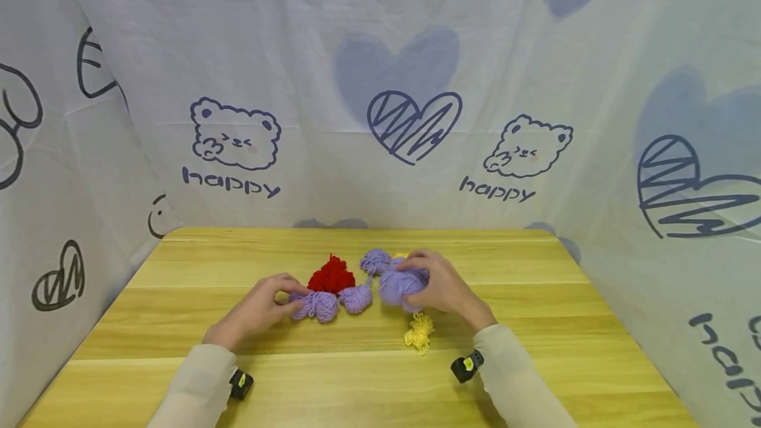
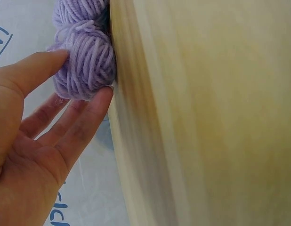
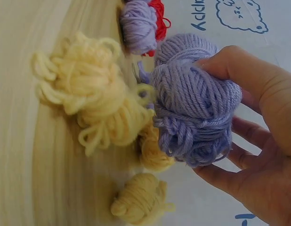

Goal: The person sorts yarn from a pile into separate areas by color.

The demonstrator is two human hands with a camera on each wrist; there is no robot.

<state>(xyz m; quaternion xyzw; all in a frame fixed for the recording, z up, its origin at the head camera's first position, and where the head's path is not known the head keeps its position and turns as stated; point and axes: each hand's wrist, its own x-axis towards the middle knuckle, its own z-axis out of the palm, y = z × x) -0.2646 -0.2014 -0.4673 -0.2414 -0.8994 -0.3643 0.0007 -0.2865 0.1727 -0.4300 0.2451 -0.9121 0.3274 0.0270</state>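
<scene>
The right hand [image 1: 442, 289] grasps a large purple yarn ball [image 1: 399, 285], thumb over the top and fingers curled underneath, as the right wrist view shows plainly [image 3: 195, 101]; the ball sits at the middle of the wooden table [image 1: 535, 349], slightly right of centre. The left hand [image 1: 261, 306] lies low on the table with its fingers nearly straight, thumb and fingertips touching either side of a small purple ball [image 1: 321, 306] without closing round it; the left wrist view shows that ball [image 2: 86, 66] between thumb and index finger, the palm open. Both forearms, in pale sleeves, reach in from the near edge and angle toward each other. Just beside the small ball lies another purple ball [image 1: 355, 298], and behind these a red yarn bundle [image 1: 331, 276] and a further purple ball [image 1: 375, 261]. Near the right wrist, toward the near edge, lies a loose yellow yarn bundle [image 1: 419, 331]; the right wrist view shows more yellow yarn [image 3: 89, 89] close by the held ball. The yarn is clustered mid-table, well apart from every edge, with bare wood to the left, right and front. A printed cloth backdrop [image 1: 380, 84] walls in the far edge and both sides.
</scene>
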